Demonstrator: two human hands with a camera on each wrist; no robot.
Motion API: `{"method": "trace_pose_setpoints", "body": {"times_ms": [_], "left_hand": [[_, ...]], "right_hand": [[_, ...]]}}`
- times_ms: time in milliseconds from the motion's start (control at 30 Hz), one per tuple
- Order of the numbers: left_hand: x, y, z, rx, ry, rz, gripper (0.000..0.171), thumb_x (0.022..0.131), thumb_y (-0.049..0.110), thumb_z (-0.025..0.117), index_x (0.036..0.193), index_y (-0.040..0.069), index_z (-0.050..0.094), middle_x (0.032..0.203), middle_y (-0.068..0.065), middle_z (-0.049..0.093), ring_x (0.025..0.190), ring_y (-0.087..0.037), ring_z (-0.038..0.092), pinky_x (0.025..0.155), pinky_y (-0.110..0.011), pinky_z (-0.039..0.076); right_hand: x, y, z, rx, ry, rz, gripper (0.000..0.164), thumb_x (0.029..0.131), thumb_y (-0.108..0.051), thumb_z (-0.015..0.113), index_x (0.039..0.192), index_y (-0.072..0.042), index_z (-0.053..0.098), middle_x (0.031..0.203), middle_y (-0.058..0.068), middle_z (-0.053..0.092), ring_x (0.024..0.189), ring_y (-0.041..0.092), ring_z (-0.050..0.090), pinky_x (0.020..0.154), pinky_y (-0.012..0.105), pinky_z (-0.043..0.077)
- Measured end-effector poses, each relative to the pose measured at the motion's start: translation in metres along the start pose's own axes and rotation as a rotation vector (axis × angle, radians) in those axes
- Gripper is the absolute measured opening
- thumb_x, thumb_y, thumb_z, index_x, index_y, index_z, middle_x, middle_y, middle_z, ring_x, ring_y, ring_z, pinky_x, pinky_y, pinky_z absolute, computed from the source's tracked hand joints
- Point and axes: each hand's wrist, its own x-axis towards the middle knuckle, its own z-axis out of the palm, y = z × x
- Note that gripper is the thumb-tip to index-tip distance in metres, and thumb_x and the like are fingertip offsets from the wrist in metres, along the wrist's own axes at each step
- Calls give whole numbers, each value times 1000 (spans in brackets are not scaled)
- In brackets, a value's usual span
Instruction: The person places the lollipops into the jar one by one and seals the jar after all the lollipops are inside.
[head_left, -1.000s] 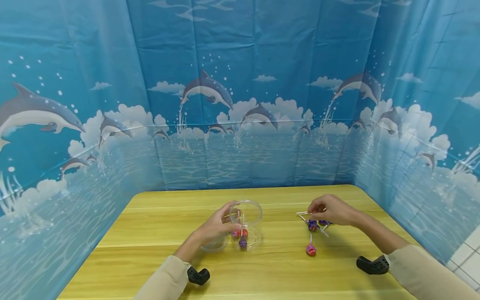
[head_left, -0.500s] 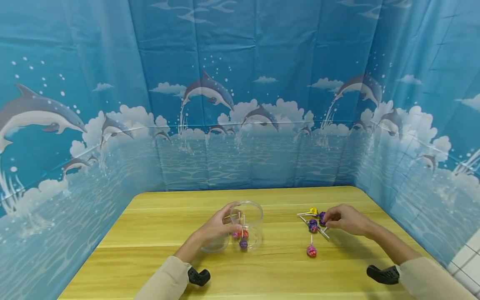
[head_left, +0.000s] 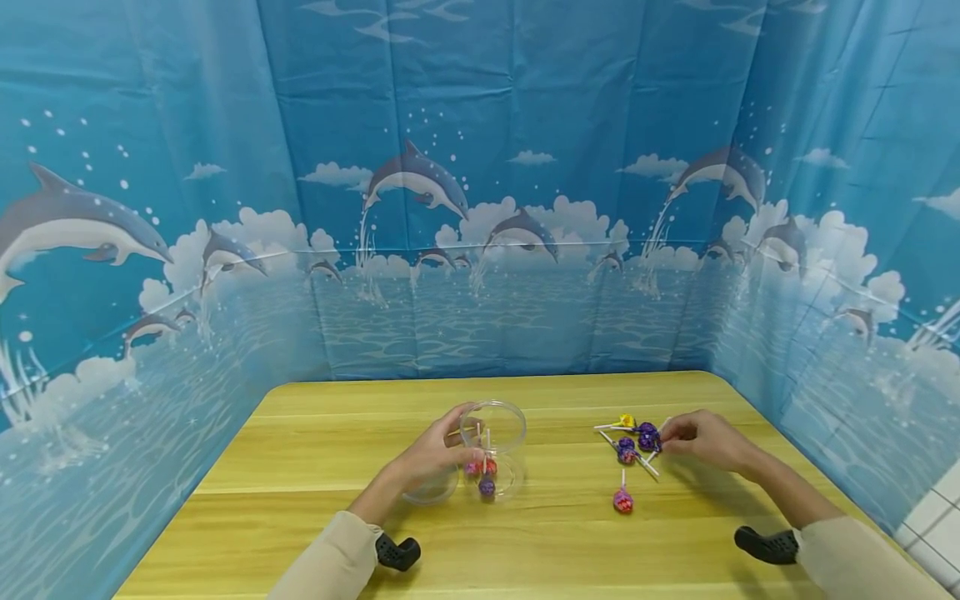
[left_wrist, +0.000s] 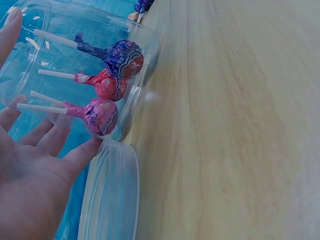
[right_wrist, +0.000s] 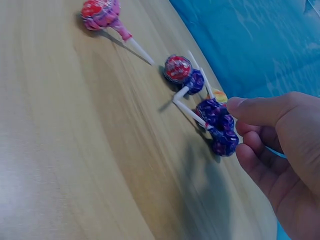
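A clear plastic jar (head_left: 495, 427) leans toward my left hand (head_left: 438, 450), which holds it with thumb and fingers spread around its side. Inside lie a purple lollipop (left_wrist: 124, 59), a red one (left_wrist: 109, 85) and a pink one (left_wrist: 100, 116), sticks toward the mouth. Across the table, my right hand (head_left: 705, 442) is at a small pile of lollipops. Its bent fingers and thumb come right up to a dark purple lollipop (right_wrist: 224, 142); I cannot tell whether they pinch it. A yellow lollipop (head_left: 626, 421) and a purple-and-red one (right_wrist: 178, 69) lie alongside.
Apart from the pile, nearer the front, lies a pink-and-red lollipop (head_left: 623, 501). A clear round lid (left_wrist: 112, 192) rests on the wooden table (head_left: 315, 467) beside the jar. Blue dolphin-print curtains (head_left: 480, 317) surround the table's back and sides.
My right hand has moved right from over the yellow lollipop to the right side of the pile, uncovering the yellow and purple ones. The left hand and jar have stayed put.
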Motion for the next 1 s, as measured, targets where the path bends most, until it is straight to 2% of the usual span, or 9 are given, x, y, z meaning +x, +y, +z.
{"method": "trace_pose_setpoints", "body": {"times_ms": [133,367,633,767,1000], "left_hand": [[0,0,0,2,2,-7,66,89,19,65,144,29,30,136,-12,41,123,-27,44,89,-39,46],[0,1,0,16,5,-10,65,89,17,65,143,30,31,136,-12,40,123,-27,44,89,-39,46],[0,0,0,34,9,-7,65,90,14,63,143,32,31,137,-12,40,125,-28,42,91,-40,44],[0,-1,1,25,6,-9,65,90,14,62,144,33,30,137,-11,39,124,-27,42,91,-41,45],[-1,0,1,28,12,-16,65,90,12,62,143,36,31,137,-11,39,124,-25,43,91,-40,45]], "right_hand": [[2,1,-4,-3,16,35,16,87,-17,66,95,-4,70,91,6,66,77,18,60,62,27,48],[8,-1,-8,-49,53,108,24,88,-30,65,95,-8,70,86,3,66,78,24,59,61,32,46],[14,-5,-10,-91,72,61,18,91,-20,62,96,-4,69,85,5,66,76,21,59,60,31,47],[12,-4,-11,-78,69,62,14,90,-15,62,96,-4,69,87,5,66,76,17,58,60,32,47],[10,1,-11,-62,73,102,17,90,-16,62,97,-2,69,88,5,65,78,20,59,63,33,48]]}}
